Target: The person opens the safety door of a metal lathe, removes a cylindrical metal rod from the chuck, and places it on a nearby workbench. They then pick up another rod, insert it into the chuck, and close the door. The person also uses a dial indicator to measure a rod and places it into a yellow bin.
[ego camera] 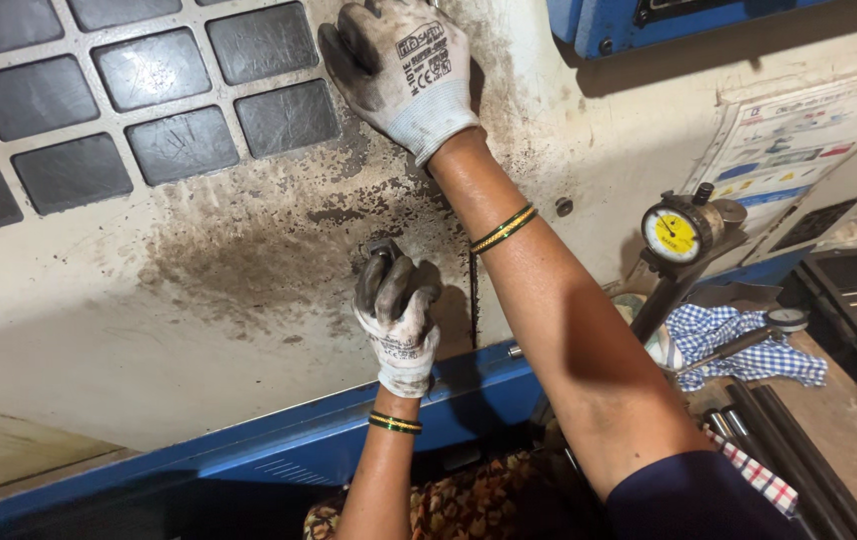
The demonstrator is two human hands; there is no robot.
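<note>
Nearest the camera, the left hand (397, 318), in a grimy white knit work glove with dark coated fingers, has its grip closed tight around a small dark metal handle or knob (385, 250) that stands out from the stained cream machine door panel (199, 300), just left of the door's dark vertical seam (474, 295). A green and gold bangle (395, 423) sits on that wrist, above the blue lower frame of the machine (349, 440).

Higher and farther up the panel, the right hand (404, 70), in a matching glove, lies flat with fingers spread, holding nothing and pressing the panel beside a grid of dark square window panes (149, 100).

To the right, on the desk (849, 420), lie a blue checked cloth (739, 340) and a yellow-faced dial gauge (677, 232).

The step appears to be working the handle while bracing the door; a firm turn or pull seems called for.
</note>
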